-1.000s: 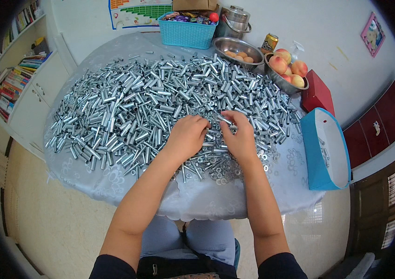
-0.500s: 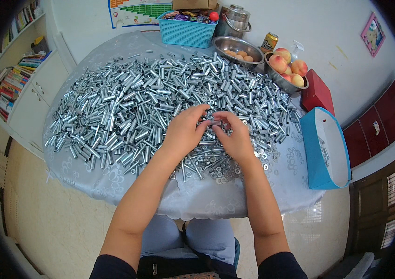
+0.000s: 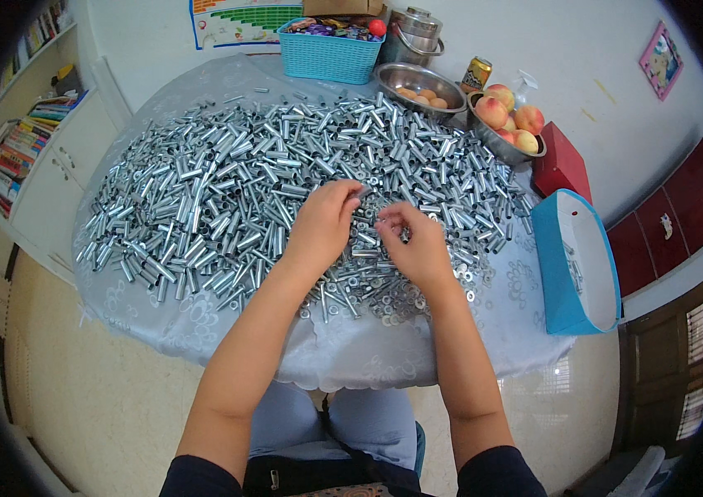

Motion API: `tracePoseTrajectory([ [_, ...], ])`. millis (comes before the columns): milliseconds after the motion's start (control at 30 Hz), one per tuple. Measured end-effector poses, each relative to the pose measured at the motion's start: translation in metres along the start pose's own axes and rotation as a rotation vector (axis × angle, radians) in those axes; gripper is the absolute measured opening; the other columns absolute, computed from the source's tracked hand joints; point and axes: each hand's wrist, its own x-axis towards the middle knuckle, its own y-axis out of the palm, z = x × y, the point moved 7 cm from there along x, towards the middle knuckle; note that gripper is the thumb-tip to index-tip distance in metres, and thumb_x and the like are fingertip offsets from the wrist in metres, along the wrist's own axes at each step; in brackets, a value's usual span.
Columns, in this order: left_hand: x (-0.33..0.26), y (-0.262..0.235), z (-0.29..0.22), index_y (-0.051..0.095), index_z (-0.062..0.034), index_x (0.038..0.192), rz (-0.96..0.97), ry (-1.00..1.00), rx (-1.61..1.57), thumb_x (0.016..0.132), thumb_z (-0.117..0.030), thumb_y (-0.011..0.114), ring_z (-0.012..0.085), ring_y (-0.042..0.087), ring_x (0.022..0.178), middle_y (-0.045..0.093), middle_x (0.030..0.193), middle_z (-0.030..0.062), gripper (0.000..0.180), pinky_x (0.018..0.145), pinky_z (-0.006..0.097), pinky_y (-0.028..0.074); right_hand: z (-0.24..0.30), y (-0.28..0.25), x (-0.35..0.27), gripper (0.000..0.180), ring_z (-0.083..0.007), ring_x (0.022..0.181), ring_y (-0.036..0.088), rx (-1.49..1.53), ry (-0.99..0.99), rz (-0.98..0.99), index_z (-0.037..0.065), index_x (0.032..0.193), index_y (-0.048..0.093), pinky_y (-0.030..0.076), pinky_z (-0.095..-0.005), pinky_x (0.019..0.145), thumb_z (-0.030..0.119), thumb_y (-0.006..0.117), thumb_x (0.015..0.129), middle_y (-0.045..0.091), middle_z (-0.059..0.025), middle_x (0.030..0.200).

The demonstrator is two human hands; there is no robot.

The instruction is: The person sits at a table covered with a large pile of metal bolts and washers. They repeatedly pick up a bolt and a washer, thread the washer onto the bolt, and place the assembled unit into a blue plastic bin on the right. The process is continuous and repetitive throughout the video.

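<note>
A broad heap of silver metal tubes (image 3: 194, 174) covers much of the table. Over its middle, my left hand (image 3: 322, 224) is closed, with a short metal tube (image 3: 361, 192) showing at its fingertips. Just to the right, my right hand (image 3: 416, 248) hovers low above the pile, its fingers curled inward. Whatever sits at those right fingertips, if anything, is too small to name. Loose flat washers (image 3: 397, 305) and thin bolts (image 3: 326, 300) lie near the front of the heap, between and beside my forearms.
A blue open box (image 3: 562, 273) with a few metal pieces inside stands at the table's right. Behind the heap are a turquoise basket (image 3: 330, 60), a steel bowl of eggs (image 3: 384, 79), a bowl of peaches (image 3: 492, 142), a can (image 3: 475, 74) and a red box (image 3: 561, 161).
My hands, close together before around a metal piece, have parted slightly. The left has risen a little with the tube; the right has drawn slightly down. The view has shifted a bit.
</note>
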Motion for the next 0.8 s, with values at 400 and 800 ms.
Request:
tracePoseTrajectory([
  [400, -0.001, -0.002, 0.002, 0.055, -0.0014, 0.099, -0.054, -0.01, 0.02, 0.084, -0.009, 0.053, 0.0338, 0.056, 0.087, 0.059, 0.092, 0.0158, 0.017, 0.076, 0.04, 0.045, 0.011, 0.019, -0.009, 0.012, -0.0281, 0.077, 0.056, -0.313, -0.222, 0.036, 0.007, 0.081, 0.066, 0.045, -0.0383, 0.07, 0.013, 0.068, 0.071, 0.058, -0.009, 0.077],
  [800, -0.001, -0.006, 0.004, 0.055, -0.0023, 0.1, -0.09, -0.03, 0.03, 0.084, -0.01, 0.053, 0.0341, 0.056, 0.088, 0.059, 0.094, 0.0155, 0.017, 0.076, 0.041, 0.045, 0.026, 0.04, -0.016, 0.028, -0.0292, 0.08, 0.053, -0.34, -0.348, 0.194, 0.006, 0.082, 0.061, 0.042, -0.0379, 0.073, 0.025, 0.072, 0.066, 0.057, -0.0094, 0.081],
])
